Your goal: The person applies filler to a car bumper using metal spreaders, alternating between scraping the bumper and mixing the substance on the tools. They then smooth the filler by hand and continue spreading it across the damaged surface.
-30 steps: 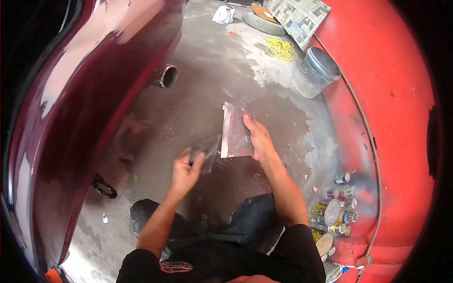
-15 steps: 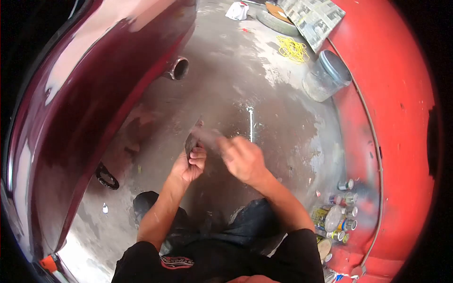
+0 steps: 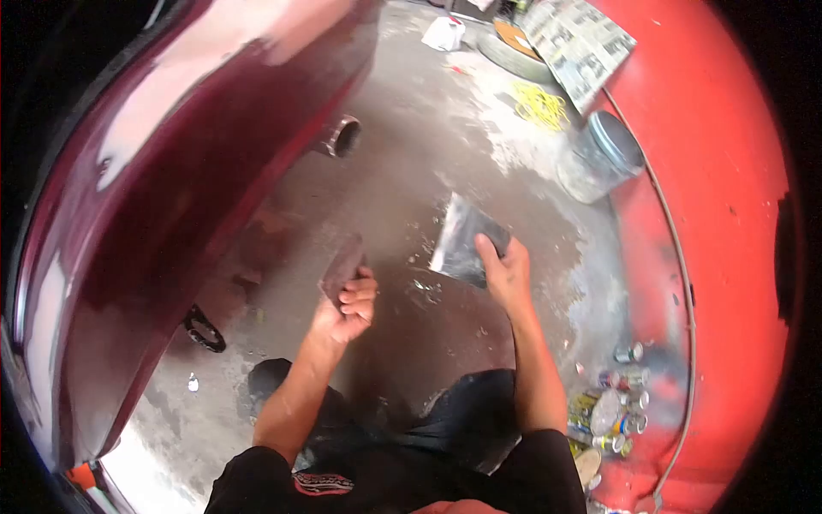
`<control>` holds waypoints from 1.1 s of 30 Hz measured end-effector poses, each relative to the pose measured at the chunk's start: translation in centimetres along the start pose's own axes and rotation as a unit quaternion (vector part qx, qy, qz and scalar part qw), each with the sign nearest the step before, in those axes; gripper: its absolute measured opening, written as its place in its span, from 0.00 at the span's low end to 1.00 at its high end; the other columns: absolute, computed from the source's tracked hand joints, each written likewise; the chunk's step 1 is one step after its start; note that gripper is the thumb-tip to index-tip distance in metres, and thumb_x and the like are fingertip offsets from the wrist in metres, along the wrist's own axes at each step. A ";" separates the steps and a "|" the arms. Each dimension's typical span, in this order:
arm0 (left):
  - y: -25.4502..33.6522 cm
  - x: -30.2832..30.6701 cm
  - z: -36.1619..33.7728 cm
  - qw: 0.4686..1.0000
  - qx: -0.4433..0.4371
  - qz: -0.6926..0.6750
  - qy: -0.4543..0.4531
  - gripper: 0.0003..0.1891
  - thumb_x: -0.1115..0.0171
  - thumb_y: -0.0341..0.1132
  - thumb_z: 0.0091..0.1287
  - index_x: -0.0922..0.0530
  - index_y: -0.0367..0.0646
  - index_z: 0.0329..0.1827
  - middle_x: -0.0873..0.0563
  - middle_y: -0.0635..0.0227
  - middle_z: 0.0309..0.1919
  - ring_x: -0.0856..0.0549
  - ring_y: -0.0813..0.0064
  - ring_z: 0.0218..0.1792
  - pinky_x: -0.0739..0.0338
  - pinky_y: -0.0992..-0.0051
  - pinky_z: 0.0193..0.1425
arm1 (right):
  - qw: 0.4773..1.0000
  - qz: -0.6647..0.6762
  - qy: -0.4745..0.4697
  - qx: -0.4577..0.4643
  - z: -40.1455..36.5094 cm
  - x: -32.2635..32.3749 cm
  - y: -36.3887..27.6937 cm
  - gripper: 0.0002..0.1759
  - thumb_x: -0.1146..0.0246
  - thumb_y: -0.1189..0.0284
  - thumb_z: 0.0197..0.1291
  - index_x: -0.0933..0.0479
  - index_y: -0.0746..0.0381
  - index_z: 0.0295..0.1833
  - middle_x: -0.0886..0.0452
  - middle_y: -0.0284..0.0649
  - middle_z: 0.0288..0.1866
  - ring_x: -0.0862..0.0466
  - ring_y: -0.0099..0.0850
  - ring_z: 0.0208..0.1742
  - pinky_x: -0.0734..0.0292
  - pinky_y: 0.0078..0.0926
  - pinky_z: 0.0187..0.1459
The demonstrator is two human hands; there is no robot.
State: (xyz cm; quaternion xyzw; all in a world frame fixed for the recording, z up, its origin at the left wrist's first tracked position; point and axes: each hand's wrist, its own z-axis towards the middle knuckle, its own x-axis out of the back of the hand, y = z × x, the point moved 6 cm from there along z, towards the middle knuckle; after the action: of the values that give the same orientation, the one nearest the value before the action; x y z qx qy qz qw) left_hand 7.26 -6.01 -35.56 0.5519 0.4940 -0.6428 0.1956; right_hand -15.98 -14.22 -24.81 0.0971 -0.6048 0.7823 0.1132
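In my left hand (image 3: pixel 349 310) is a flat, reddish-brown rectangular piece (image 3: pixel 344 270), gripped at its lower end with the fingers curled round it. My right hand (image 3: pixel 507 272), farther right, pinches the corner of a dark flat square piece (image 3: pixel 469 244) between thumb and fingers. The square's left edge is coated whitish. Both pieces are apart from each other, held up over the floor. To the left curves a glossy maroon car bumper (image 3: pixel 214 163) with pale patches along its upper part.
An exhaust pipe (image 3: pixel 344 137) juts out under the bumper. By the red wall (image 3: pixel 719 214) stand a lidded clear bucket (image 3: pixel 599 158) and several cans (image 3: pixel 629 352). Yellow cord (image 3: pixel 539 106), a tire (image 3: pixel 512 60) and newspaper (image 3: pixel 578 47) lie farther back. A black ring (image 3: pixel 205 330) is on the floor.
My right hand has swung right, away from my left, and the dark square now shows clearly. The left hand has stayed nearly in place, its piece turned more face-on. The view has shifted slightly.
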 end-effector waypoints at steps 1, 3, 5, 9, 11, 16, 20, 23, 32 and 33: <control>-0.2 0.2 0.0 0.999 0.001 -0.029 0.018 0.08 0.48 0.32 0.74 0.28 0.35 0.48 0.25 0.71 0.25 0.24 0.81 0.19 0.33 0.81 0.18 | 0.996 -0.063 -0.005 0.064 -0.8 -0.7 -2.0 0.09 0.38 0.70 0.67 0.19 0.66 0.43 0.24 0.38 0.27 0.25 0.25 0.29 0.29 0.29 0.31; -0.8 0.7 0.3 0.995 0.007 -0.090 0.053 0.09 0.47 0.33 0.74 0.28 0.35 0.48 0.25 0.72 0.25 0.24 0.81 0.19 0.32 0.81 0.17 | 0.940 -0.212 -0.049 0.261 -3.3 -3.1 -5.2 0.09 0.36 0.75 0.61 0.17 0.64 0.47 0.24 0.38 0.29 0.22 0.29 0.30 0.25 0.29 0.31; -0.7 1.9 -0.1 0.976 -0.120 -0.002 0.179 0.09 0.46 0.38 0.75 0.25 0.40 0.44 0.25 0.74 0.27 0.27 0.86 0.18 0.33 0.85 0.16 | 0.839 -0.258 -0.127 0.462 -6.5 -6.6 -7.3 0.16 0.34 0.79 0.51 0.16 0.61 0.48 0.23 0.41 0.32 0.19 0.37 0.32 0.21 0.33 0.32; -3.5 1.5 0.7 0.951 0.243 0.137 -0.136 0.15 0.43 0.50 0.74 0.24 0.46 0.46 0.18 0.74 0.34 0.16 0.84 0.34 0.20 0.84 0.32 | 0.895 -0.229 -0.164 0.346 -2.4 -7.4 -0.2 0.12 0.39 0.77 0.63 0.17 0.65 0.50 0.23 0.45 0.33 0.20 0.43 0.33 0.22 0.36 0.35; -2.5 2.9 0.9 0.948 0.204 0.159 -0.185 0.19 0.42 0.53 0.73 0.23 0.47 0.52 0.15 0.71 0.42 0.14 0.78 0.44 0.17 0.77 0.44 | 0.943 -0.244 -0.086 0.208 -1.0 -5.0 0.5 0.15 0.42 0.75 0.65 0.19 0.66 0.55 0.22 0.45 0.35 0.19 0.43 0.35 0.22 0.36 0.37; -4.4 0.1 1.7 0.941 -0.062 0.326 0.066 0.27 0.42 0.56 0.73 0.26 0.47 0.66 0.16 0.65 0.57 0.17 0.63 0.58 0.24 0.56 0.66 | 0.984 -0.121 -0.020 0.130 -2.4 -6.9 -1.7 0.15 0.43 0.72 0.71 0.21 0.69 0.57 0.21 0.46 0.38 0.19 0.35 0.40 0.24 0.33 0.44; -6.1 1.2 2.6 0.896 -0.083 0.395 0.187 0.32 0.40 0.59 0.70 0.27 0.46 0.67 0.20 0.61 0.62 0.21 0.60 0.63 0.30 0.52 0.72 | 0.948 0.306 -0.042 -0.081 -2.3 -10.8 9.2 0.12 0.43 0.70 0.71 0.21 0.66 0.51 0.19 0.42 0.44 0.21 0.33 0.41 0.24 0.33 0.43; -6.0 -0.1 2.6 0.928 0.002 0.372 -0.014 0.30 0.42 0.57 0.72 0.28 0.46 0.68 0.19 0.62 0.61 0.20 0.64 0.61 0.27 0.55 0.68 | 0.986 -0.157 -0.022 -0.042 -0.1 -6.2 5.9 0.13 0.41 0.70 0.70 0.22 0.65 0.55 0.19 0.41 0.51 0.21 0.31 0.43 0.23 0.32 0.44; 0.7 -3.3 0.2 0.897 -0.252 0.349 0.100 0.19 0.37 0.42 0.73 0.24 0.43 0.61 0.14 0.67 0.52 0.13 0.67 0.51 0.18 0.59 0.60 | 0.989 0.067 0.123 -0.055 1.9 1.9 6.3 0.18 0.40 0.77 0.67 0.26 0.69 0.61 0.17 0.41 0.50 0.17 0.31 0.48 0.23 0.29 0.52; 1.1 -3.6 0.0 0.886 -0.280 0.354 0.112 0.19 0.37 0.42 0.73 0.24 0.42 0.61 0.15 0.67 0.53 0.13 0.67 0.51 0.18 0.59 0.59 | 0.997 -0.013 0.076 -0.014 1.1 0.5 2.5 0.17 0.40 0.77 0.68 0.25 0.69 0.60 0.16 0.41 0.48 0.17 0.31 0.47 0.22 0.29 0.51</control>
State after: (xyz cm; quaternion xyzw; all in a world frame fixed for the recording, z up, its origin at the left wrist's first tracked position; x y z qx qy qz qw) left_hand 9.31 -7.58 -32.76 0.6804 0.4440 -0.3002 0.4998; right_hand -17.18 -15.83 -26.71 0.0430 -0.6043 0.7772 0.1702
